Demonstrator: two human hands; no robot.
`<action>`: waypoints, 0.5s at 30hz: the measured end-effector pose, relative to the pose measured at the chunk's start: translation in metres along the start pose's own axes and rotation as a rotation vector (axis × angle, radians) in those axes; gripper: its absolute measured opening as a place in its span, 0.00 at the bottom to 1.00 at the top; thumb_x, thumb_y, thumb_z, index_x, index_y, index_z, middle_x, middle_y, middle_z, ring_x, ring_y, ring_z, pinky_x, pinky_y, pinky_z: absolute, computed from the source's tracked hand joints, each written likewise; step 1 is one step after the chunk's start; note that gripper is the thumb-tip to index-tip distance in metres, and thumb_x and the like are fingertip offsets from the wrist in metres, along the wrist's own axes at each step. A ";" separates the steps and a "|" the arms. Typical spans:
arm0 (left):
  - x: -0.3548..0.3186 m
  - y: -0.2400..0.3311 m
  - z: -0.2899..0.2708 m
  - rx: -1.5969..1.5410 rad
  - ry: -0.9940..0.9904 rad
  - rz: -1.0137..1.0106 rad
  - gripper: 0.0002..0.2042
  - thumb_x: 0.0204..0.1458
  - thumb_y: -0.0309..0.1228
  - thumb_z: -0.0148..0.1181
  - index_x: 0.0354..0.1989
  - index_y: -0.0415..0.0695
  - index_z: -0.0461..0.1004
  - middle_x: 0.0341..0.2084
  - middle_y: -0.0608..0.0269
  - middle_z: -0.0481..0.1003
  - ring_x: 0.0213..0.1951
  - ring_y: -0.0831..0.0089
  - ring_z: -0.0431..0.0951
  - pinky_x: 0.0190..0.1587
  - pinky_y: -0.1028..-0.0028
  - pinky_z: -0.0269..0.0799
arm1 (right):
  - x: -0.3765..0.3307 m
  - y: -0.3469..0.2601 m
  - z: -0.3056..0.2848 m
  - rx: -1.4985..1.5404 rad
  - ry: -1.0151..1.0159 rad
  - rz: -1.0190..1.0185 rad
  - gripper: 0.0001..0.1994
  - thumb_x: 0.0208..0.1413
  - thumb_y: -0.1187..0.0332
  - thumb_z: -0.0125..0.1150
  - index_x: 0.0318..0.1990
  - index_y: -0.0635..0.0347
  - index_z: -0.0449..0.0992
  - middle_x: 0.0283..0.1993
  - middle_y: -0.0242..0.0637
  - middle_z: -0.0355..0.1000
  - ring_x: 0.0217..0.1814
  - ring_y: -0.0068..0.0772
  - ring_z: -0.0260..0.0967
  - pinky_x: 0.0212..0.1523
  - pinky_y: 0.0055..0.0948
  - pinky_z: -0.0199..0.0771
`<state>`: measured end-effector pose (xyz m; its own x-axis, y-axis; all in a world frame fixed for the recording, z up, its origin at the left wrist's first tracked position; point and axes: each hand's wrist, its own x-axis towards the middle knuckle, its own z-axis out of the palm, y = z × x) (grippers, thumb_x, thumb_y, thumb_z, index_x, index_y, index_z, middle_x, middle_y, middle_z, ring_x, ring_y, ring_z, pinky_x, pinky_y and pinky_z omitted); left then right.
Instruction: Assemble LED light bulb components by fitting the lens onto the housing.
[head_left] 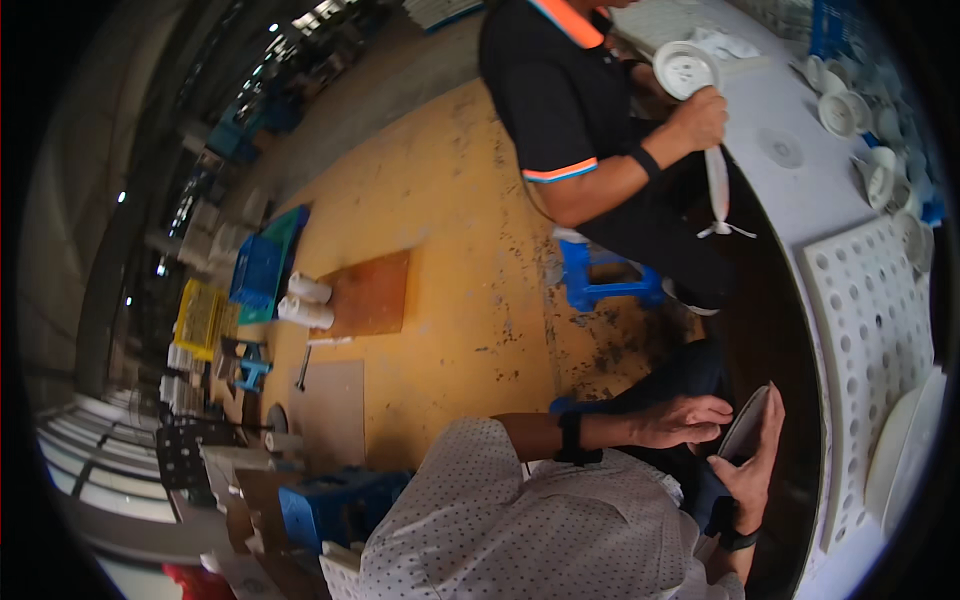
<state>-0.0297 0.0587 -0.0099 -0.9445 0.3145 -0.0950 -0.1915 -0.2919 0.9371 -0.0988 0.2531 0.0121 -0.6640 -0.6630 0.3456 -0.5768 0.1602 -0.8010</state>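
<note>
My right hand grips a thin round disc-shaped piece, greyish on the face turned toward my other hand. The thumb lies on the near side of its rim and the fingers wrap behind it. Close beside that face is my left hand, its fingers bent and drawn together. Whatever may be between them is hidden. Both wrists wear dark bands. The piece is held tilted, almost edge-on to the view, above my lap and left of the white table.
A co-worker in a dark shirt holds a white round perforated part ahead of me, near a blue stool. On the table rest a white board with holes, a white basin-like piece and several white cups. A blue crate stands behind my left side.
</note>
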 end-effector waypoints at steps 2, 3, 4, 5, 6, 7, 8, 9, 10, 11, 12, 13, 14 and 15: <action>-0.008 0.005 -0.004 0.176 0.016 0.066 0.26 0.54 0.41 0.55 0.54 0.34 0.60 0.44 0.50 0.72 0.47 0.68 0.72 0.50 0.72 0.67 | 0.006 -0.003 0.016 -0.066 -0.020 0.022 0.52 0.24 0.60 0.73 0.64 0.61 0.52 0.65 0.57 0.48 0.66 0.57 0.48 0.62 0.44 0.52; -0.009 0.006 -0.005 0.174 0.042 0.041 0.26 0.54 0.41 0.55 0.54 0.34 0.60 0.44 0.50 0.72 0.47 0.68 0.72 0.50 0.72 0.67 | 0.011 -0.002 0.021 -0.052 -0.045 0.021 0.52 0.24 0.60 0.73 0.64 0.61 0.52 0.65 0.57 0.48 0.66 0.57 0.48 0.62 0.44 0.52; -0.013 0.007 -0.006 0.158 0.050 0.039 0.25 0.54 0.41 0.55 0.52 0.34 0.62 0.42 0.52 0.73 0.45 0.69 0.73 0.48 0.73 0.68 | 0.016 -0.004 0.026 -0.085 -0.073 -0.006 0.52 0.23 0.64 0.74 0.64 0.59 0.53 0.65 0.58 0.48 0.66 0.59 0.49 0.62 0.45 0.53; -0.015 0.006 -0.007 0.114 0.041 0.076 0.24 0.54 0.42 0.56 0.50 0.35 0.64 0.41 0.53 0.74 0.43 0.70 0.74 0.46 0.73 0.69 | 0.018 -0.005 0.030 -0.105 -0.075 -0.034 0.52 0.22 0.67 0.74 0.64 0.58 0.53 0.65 0.58 0.47 0.65 0.60 0.49 0.61 0.46 0.54; -0.016 0.004 -0.008 0.145 0.098 0.085 0.19 0.54 0.39 0.56 0.46 0.35 0.67 0.34 0.58 0.74 0.37 0.75 0.74 0.40 0.75 0.70 | 0.020 -0.007 0.033 -0.125 -0.096 -0.031 0.53 0.20 0.72 0.74 0.64 0.55 0.53 0.65 0.59 0.47 0.65 0.61 0.49 0.60 0.47 0.57; -0.015 0.002 -0.009 0.174 0.129 0.067 0.19 0.54 0.39 0.56 0.46 0.35 0.67 0.34 0.58 0.74 0.37 0.75 0.74 0.40 0.75 0.70 | 0.021 -0.007 0.035 -0.125 -0.118 -0.057 0.53 0.20 0.72 0.74 0.64 0.55 0.53 0.65 0.59 0.47 0.65 0.61 0.49 0.60 0.47 0.57; -0.014 0.000 -0.011 0.223 0.127 0.056 0.17 0.54 0.37 0.56 0.43 0.36 0.67 0.31 0.60 0.73 0.35 0.77 0.72 0.38 0.76 0.69 | 0.021 -0.007 0.036 -0.131 -0.119 -0.067 0.53 0.20 0.72 0.74 0.64 0.55 0.53 0.65 0.59 0.47 0.64 0.61 0.50 0.60 0.47 0.57; -0.012 -0.003 -0.013 0.270 0.121 0.046 0.14 0.54 0.35 0.57 0.41 0.37 0.68 0.29 0.62 0.73 0.33 0.80 0.71 0.35 0.76 0.68 | 0.021 -0.007 0.038 -0.137 -0.113 -0.066 0.53 0.20 0.71 0.74 0.64 0.54 0.54 0.65 0.59 0.47 0.64 0.61 0.50 0.60 0.46 0.57; -0.011 -0.006 -0.014 0.270 0.122 0.048 0.14 0.54 0.35 0.57 0.41 0.37 0.68 0.29 0.62 0.73 0.33 0.80 0.71 0.35 0.76 0.68 | 0.020 -0.007 0.038 -0.140 -0.106 -0.052 0.53 0.20 0.72 0.74 0.64 0.53 0.54 0.65 0.59 0.46 0.64 0.61 0.50 0.60 0.46 0.57; -0.009 -0.008 -0.014 0.255 0.112 0.026 0.12 0.54 0.34 0.57 0.38 0.37 0.69 0.27 0.63 0.72 0.31 0.81 0.69 0.34 0.76 0.67 | 0.019 -0.006 0.039 -0.148 -0.117 -0.056 0.53 0.20 0.72 0.74 0.64 0.53 0.54 0.65 0.59 0.46 0.64 0.61 0.50 0.60 0.46 0.57; -0.007 -0.010 -0.014 0.239 0.101 0.004 0.10 0.54 0.32 0.56 0.35 0.37 0.69 0.25 0.64 0.71 0.29 0.82 0.67 0.32 0.76 0.66 | 0.017 -0.005 0.039 -0.167 -0.111 -0.035 0.53 0.20 0.72 0.74 0.64 0.53 0.54 0.65 0.59 0.47 0.64 0.61 0.50 0.60 0.46 0.57; -0.006 -0.012 -0.013 0.235 0.098 0.002 0.10 0.54 0.32 0.56 0.35 0.37 0.69 0.25 0.64 0.71 0.29 0.82 0.67 0.32 0.76 0.66 | 0.015 -0.004 0.039 -0.180 -0.088 -0.005 0.53 0.20 0.72 0.74 0.64 0.53 0.54 0.64 0.59 0.47 0.64 0.61 0.50 0.60 0.46 0.57; -0.004 -0.013 -0.012 0.231 0.107 0.011 0.09 0.54 0.31 0.56 0.35 0.37 0.68 0.24 0.65 0.71 0.29 0.82 0.67 0.31 0.76 0.66 | 0.014 -0.003 0.039 -0.188 -0.108 -0.006 0.53 0.20 0.72 0.74 0.64 0.53 0.54 0.64 0.59 0.47 0.64 0.61 0.50 0.60 0.46 0.57; -0.003 -0.014 -0.011 0.205 0.106 0.060 0.08 0.54 0.30 0.55 0.34 0.37 0.68 0.24 0.65 0.71 0.28 0.82 0.67 0.30 0.75 0.66 | 0.012 -0.002 0.038 -0.195 -0.100 0.000 0.53 0.20 0.72 0.73 0.64 0.53 0.54 0.64 0.59 0.47 0.64 0.61 0.50 0.60 0.47 0.56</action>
<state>-0.0270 0.0522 -0.0259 -0.9773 0.2026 -0.0621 -0.0866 -0.1145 0.9896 -0.0871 0.2168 -0.0007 -0.6191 -0.7307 0.2878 -0.6643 0.2919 -0.6881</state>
